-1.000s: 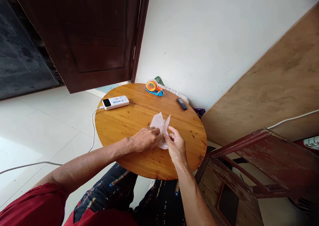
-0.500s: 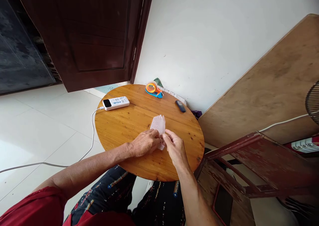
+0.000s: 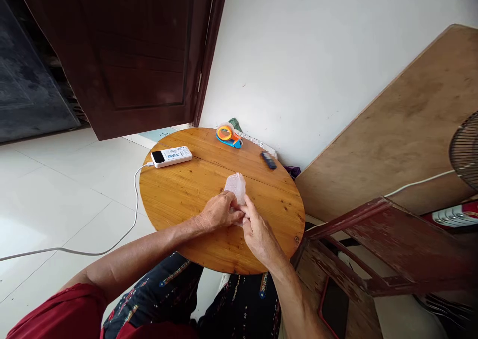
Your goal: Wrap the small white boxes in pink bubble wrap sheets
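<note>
A small piece of whitish bubble wrap (image 3: pixel 235 185) lies at the middle of the round wooden table (image 3: pixel 172 194), its lower part covered by my hands. My left hand (image 3: pixel 220 209) has its fingers bent and pressed down on the wrap's left and near side. From the right, my right hand (image 3: pixel 259 232) closes on the wrap's near right edge, its fingertips meeting those of the left hand. Whether anything lies inside the wrap cannot be made out.
An orange and blue tape dispenser (image 3: pixel 228 134) stands at the table's far edge. A white power bank (image 3: pixel 172 156) with a cable (image 3: pixel 136 194) lies at the left. A dark blurred object (image 3: pixel 268 160) rests at the right. A wooden chair (image 3: pixel 358 244) stands beside the table.
My right hand has turned over the near edge of the wrap, and its fingers have come together with the left fingers. The view has shifted slightly.
</note>
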`<state>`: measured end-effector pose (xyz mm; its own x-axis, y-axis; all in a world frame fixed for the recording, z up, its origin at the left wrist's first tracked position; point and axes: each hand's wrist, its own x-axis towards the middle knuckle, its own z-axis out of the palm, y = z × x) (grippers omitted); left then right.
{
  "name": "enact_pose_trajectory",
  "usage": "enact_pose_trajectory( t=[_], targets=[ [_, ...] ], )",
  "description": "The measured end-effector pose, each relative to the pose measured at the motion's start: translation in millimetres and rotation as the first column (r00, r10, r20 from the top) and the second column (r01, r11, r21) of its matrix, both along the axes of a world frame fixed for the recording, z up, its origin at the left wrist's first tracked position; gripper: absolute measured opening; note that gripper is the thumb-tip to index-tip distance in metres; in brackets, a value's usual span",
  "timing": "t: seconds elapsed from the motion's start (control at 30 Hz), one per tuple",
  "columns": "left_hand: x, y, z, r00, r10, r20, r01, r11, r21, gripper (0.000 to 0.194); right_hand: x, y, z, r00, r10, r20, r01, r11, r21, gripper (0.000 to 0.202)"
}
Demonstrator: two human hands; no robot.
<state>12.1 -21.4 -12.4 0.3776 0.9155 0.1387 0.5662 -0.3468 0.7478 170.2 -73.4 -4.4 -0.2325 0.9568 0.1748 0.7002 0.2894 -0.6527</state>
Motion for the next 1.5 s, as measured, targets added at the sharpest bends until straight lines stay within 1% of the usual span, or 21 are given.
enact_pose_trajectory(
  t=[0.17, 0.23, 0.27, 0.33, 0.4, 0.5, 0.57, 0.63, 0.7, 0.73, 0.83, 0.9, 0.97, 1.03, 1.13, 1.2, 1.27, 1.4, 1.47, 1.5],
  targets=[
    [5, 0, 1.5, 0.994, -0.011, -0.108, 0.011, 1.0, 0.006, 0.006, 9, 17, 10.3, 0.999, 0.035, -0.028, -0.036, 0.998, -0.046, 0.061],
    [5, -1, 3.8, 0.987, -0.015, -0.159, 0.02, 0.999, 0.03, 0.005, 14, 24, 14.2, 0.996, 0.047, -0.077, -0.052, 0.996, -0.072, 0.056],
    [5, -2, 5.5, 0.982, -0.017, -0.19, 0.028, 0.998, 0.058, 0.005, 16, 27, 15.3, 0.994, 0.033, -0.108, -0.042, 0.996, -0.082, 0.053],
    [3, 0, 9.7, 0.97, -0.019, -0.242, 0.053, 0.99, 0.132, 0.006, 24, 34, 14.6, 0.986, -0.041, -0.16, 0.028, 0.996, -0.087, 0.047],
    [2, 4, 13.6, 0.964, -0.045, -0.261, 0.091, 0.982, 0.165, 0.008, 34, 42, 10.3, 0.97, -0.132, -0.205, 0.121, 0.991, -0.063, 0.04],
    [-1, 13, 14.7, 0.962, -0.154, -0.226, 0.181, 0.978, 0.103, 0.011, 47, 61, -1.0, 0.941, -0.211, -0.263, 0.212, 0.977, -0.024, 0.029],
    [-2, 19, 10.9, 0.959, -0.215, -0.182, 0.232, 0.97, 0.077, 0.013, 52, 75, -9.9, 0.93, -0.233, -0.284, 0.24, 0.971, -0.01, 0.023],
    [-3, 23, 4.5, 0.961, -0.24, -0.134, 0.254, 0.963, 0.092, 0.015, 53, 88, -17.6, 0.922, -0.253, -0.293, 0.259, 0.966, -0.02, 0.021],
    [-3, 25, -2.1, 0.962, -0.257, -0.092, 0.266, 0.957, 0.113, 0.016, 52, 99, -22.0, 0.904, -0.307, -0.296, 0.292, 0.952, -0.095, 0.024],
    [-3, 26, -4.7, 0.961, -0.265, -0.073, 0.273, 0.955, 0.121, 0.016, 50, 103, -22.5, 0.891, -0.348, -0.292, 0.314, 0.936, -0.159, 0.028],
    [-2, 24, -8.4, 0.962, -0.273, -0.027, 0.274, 0.954, 0.118, 0.017, 46, 110, -18.2, 0.862, -0.438, -0.256, 0.339, 0.872, -0.352, 0.046],
    [-2, 22, -8.5, 0.965, -0.261, -0.006, 0.26, 0.96, 0.103, 0.018, 43, 112, -13.6, 0.863, -0.45, -0.23, 0.331, 0.847, -0.416, 0.058],
    [-2, 19, -7.9, 0.969, -0.245, 0.014, 0.243, 0.966, 0.089, 0.019, 39, 114, -10.8, 0.864, -0.451, -0.222, 0.323, 0.837, -0.442, 0.066],
    [-2, 17, -7.2, 0.968, -0.247, 0.036, 0.244, 0.967, 0.073, 0.017, 35, 115, -10.7, 0.853, -0.454, -0.258, 0.306, 0.835, -0.457, 0.07],
    [-2, 15, -6.7, 0.964, -0.259, 0.052, 0.257, 0.966, 0.035, 0.016, 29, 117, -13.0, 0.795, -0.472, -0.382, 0.275, 0.841, -0.466, 0.067],
    [-2, 15, -6.7, 0.966, -0.254, 0.054, 0.254, 0.967, 0.018, 0.017, 29, 118, -13.3, 0.768, -0.487, -0.416, 0.278, 0.838, -0.47, 0.064],
    [-2, 15, -7.4, 0.967, -0.25, 0.053, 0.25, 0.968, 0.006, 0.017, 31, 118, -12.0, 0.785, -0.495, -0.372, 0.298, 0.829, -0.473, 0.066],
    [-1, 15, -12.1, 0.968, -0.246, 0.052, 0.246, 0.969, 0.016, 0.017, 36, 115, -7.8, 0.866, -0.452, -0.214, 0.321, 0.831, -0.454, 0.07],
    [-1, 14, -15.5, 0.97, -0.236, 0.056, 0.235, 0.971, 0.034, 0.017, 35, 114, -7.5, 0.877, -0.437, -0.201, 0.314, 0.836, -0.45, 0.07],
    [-1, 14, -17.1, 0.971, -0.231, 0.06, 0.228, 0.972, 0.047, 0.017, 34, 113, -8.1, 0.871, -0.434, -0.23, 0.299, 0.839, -0.454, 0.069]
  ],
)
